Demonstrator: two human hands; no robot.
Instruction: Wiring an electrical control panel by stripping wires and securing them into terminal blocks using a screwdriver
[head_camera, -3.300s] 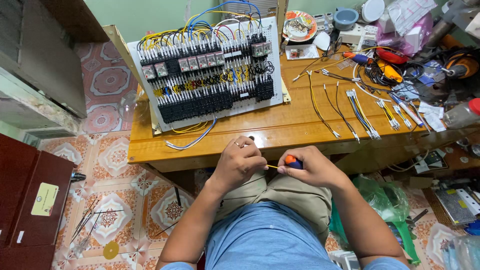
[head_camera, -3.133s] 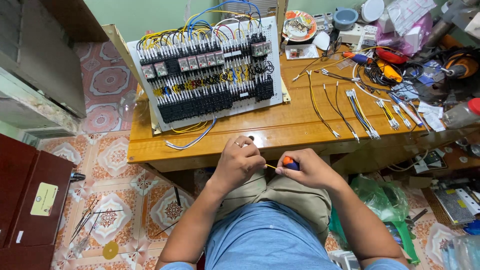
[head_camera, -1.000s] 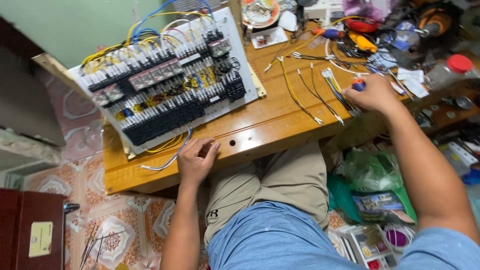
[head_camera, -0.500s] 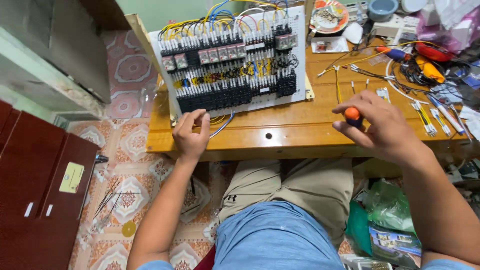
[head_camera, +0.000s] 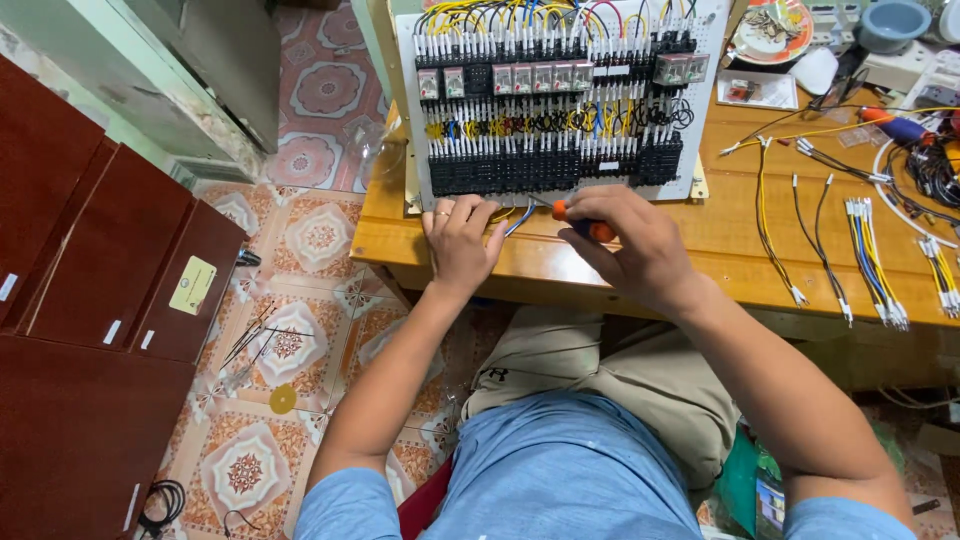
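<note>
While you sit at the wooden table (head_camera: 640, 265), its top carries everything in front of you, and the biggest thing on it is the white wiring panel (head_camera: 560, 100), lying flat with rows of black terminal blocks and relays under a tangle of yellow, blue and black leads. To the right of the panel, well apart from your hands, cut wires (head_camera: 870, 250) with white ferrules lie spread on the wood (a patterned plate sits further back near the top edge). Your right hand (head_camera: 630, 245) is curled around an orange-handled screwdriver (head_camera: 580, 222), its tip aimed left toward the panel's lower edge. Your left hand (head_camera: 462, 245) rests on the table edge just below the panel, fingers loosely bent and touching a thin blue wire (head_camera: 520, 218) that loops out from under the bottom terminal row; whether they pinch it, you cannot tell.
</note>
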